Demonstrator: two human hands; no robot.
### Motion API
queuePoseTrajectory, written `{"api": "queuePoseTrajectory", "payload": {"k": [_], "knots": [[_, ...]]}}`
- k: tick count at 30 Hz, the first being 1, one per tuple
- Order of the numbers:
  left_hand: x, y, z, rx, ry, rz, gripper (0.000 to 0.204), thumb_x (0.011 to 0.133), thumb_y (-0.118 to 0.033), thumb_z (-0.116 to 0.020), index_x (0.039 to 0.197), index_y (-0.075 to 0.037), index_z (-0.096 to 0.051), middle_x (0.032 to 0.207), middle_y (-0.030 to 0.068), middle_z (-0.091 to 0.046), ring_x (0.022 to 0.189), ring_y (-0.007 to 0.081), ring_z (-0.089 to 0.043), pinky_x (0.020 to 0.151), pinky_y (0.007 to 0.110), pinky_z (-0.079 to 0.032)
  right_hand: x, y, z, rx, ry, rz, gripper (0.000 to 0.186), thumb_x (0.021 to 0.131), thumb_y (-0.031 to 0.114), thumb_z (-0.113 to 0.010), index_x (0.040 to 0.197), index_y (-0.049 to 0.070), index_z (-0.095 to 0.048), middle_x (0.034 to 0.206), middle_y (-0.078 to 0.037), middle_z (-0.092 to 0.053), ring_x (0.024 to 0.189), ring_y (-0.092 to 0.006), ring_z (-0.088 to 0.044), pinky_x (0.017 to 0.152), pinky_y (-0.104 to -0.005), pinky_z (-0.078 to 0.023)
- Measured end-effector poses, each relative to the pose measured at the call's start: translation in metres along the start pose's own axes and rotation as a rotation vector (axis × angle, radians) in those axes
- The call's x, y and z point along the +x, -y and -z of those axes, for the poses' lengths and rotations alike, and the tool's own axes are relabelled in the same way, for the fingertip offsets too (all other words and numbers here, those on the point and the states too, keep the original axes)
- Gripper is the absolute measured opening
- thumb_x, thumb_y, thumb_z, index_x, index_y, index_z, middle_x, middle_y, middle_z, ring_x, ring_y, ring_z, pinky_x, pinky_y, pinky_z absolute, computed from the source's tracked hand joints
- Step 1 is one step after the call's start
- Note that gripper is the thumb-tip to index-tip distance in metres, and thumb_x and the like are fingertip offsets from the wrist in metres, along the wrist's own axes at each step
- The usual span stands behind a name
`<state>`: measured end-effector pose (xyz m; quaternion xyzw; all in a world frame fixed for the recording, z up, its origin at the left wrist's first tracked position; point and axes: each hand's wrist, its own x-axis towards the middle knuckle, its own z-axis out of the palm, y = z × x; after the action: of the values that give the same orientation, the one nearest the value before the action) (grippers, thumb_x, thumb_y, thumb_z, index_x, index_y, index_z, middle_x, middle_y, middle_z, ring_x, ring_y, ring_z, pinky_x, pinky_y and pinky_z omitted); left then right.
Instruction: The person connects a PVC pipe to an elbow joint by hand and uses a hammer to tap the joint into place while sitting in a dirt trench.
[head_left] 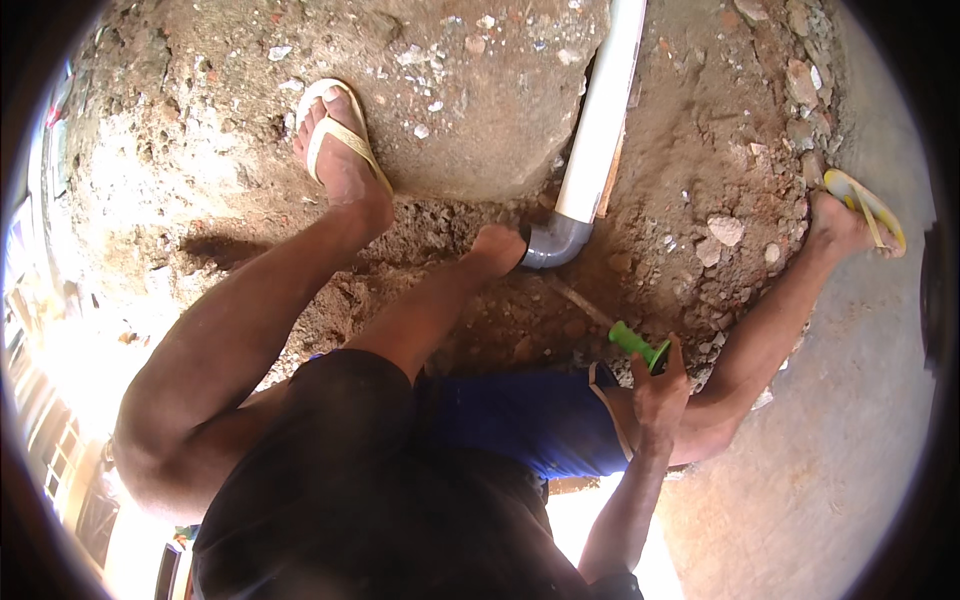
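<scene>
A grey pipe elbow (pixel 556 243) sits at the lower end of a long white pipe (pixel 602 120), which runs up to the top of the view. At the elbow's left end my left hand (pixel 498 250) is closed, its fingers partly hidden against the fitting. Lower right, my right hand (pixel 660 392) grips the end of a green-handled tool (pixel 630 340) with a round flange. From its handle a thin brownish shaft slants up left toward the dug soil under the elbow. The shaft's tip cannot be made out.
A dug trench (pixel 480 325) runs below the elbow. Above it lies a slab of hard ground (pixel 480 120). My sandalled left foot (pixel 340 150) stands on it; my right foot (pixel 855 225) rests by smooth concrete (pixel 800 430). Loose stones (pixel 725 230) lie right of the pipe.
</scene>
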<state>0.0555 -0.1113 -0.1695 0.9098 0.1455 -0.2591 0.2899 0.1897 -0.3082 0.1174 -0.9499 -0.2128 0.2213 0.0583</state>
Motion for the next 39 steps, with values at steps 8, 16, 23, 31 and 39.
{"api": "queuePoseTrajectory", "payload": {"k": [8, 16, 23, 31, 39], "knots": [[-0.05, 0.072, 0.059, 0.144, 0.2, 0.128, 0.013, 0.078, -0.007, -0.069, 0.09, -0.006, -0.075, 0.092, 0.0115, -0.072, 0.085, 0.0264, -0.071, 0.067, 0.041, -0.058, 0.008, 0.009, 0.017, 0.01, 0.049, -0.085, 0.065, 0.078, 0.023, -0.076, 0.131, -0.008, -0.053, 0.102, -0.029, -0.068, 0.096, -0.0345, -0.07, 0.081, -0.0386, -0.053], [-0.031, 0.013, 0.023, -0.349, -0.156, 0.176, 0.032, 0.077, -0.006, -0.065, 0.108, -0.003, -0.066, 0.115, 0.0202, -0.064, 0.107, 0.0348, -0.063, 0.086, 0.046, -0.053, 0.011, 0.008, 0.044, 0.079, -0.024, 0.061, 0.063, 0.078, 0.018, -0.074, 0.132, -0.006, -0.054, 0.103, -0.028, -0.069, 0.093, -0.0353, -0.071, 0.079, -0.0378, -0.055], [-0.004, -0.007, -0.012, -0.577, -0.214, 0.08, 0.084, 0.073, -0.006, -0.07, 0.147, -0.002, -0.031, 0.143, 0.0218, -0.045, 0.129, 0.0378, -0.048, 0.106, 0.045, -0.042, 0.019, 0.006, 0.115, 0.35, 0.224, 0.159, 0.064, 0.079, -0.006, -0.069, 0.14, -0.003, -0.049, 0.13, -0.023, -0.059, 0.118, -0.0322, -0.058, 0.091, -0.0419, -0.052], [0.0, -0.008, -0.003, -0.767, -0.094, 0.109, 0.103, 0.069, -0.037, -0.085, 0.148, -0.002, -0.028, 0.146, 0.0232, -0.04, 0.133, 0.0368, -0.044, 0.11, 0.048, -0.037, 0.127, -0.028, 0.029, -1.166, 0.363, 0.46, 0.039, 0.08, 0.003, -0.066, 0.119, 0.004, -0.065, 0.111, -0.016, -0.066, 0.104, -0.0296, -0.062, 0.089, -0.0393, -0.05], [0.03, -0.01, 0.038, -0.88, -0.178, 0.177, 0.081, 0.084, -0.051, -0.071, 0.138, 0.003, -0.041, 0.132, 0.026, -0.054, 0.122, 0.0388, -0.055, 0.103, 0.046, -0.044, 0.208, 0.071, -0.052, -0.907, 0.577, 0.353, 0.035, 0.096, 0.021, -0.047, 0.121, 0.002, -0.063, 0.113, -0.022, -0.067, 0.109, -0.0381, -0.063, 0.097, -0.0499, -0.047]]}}
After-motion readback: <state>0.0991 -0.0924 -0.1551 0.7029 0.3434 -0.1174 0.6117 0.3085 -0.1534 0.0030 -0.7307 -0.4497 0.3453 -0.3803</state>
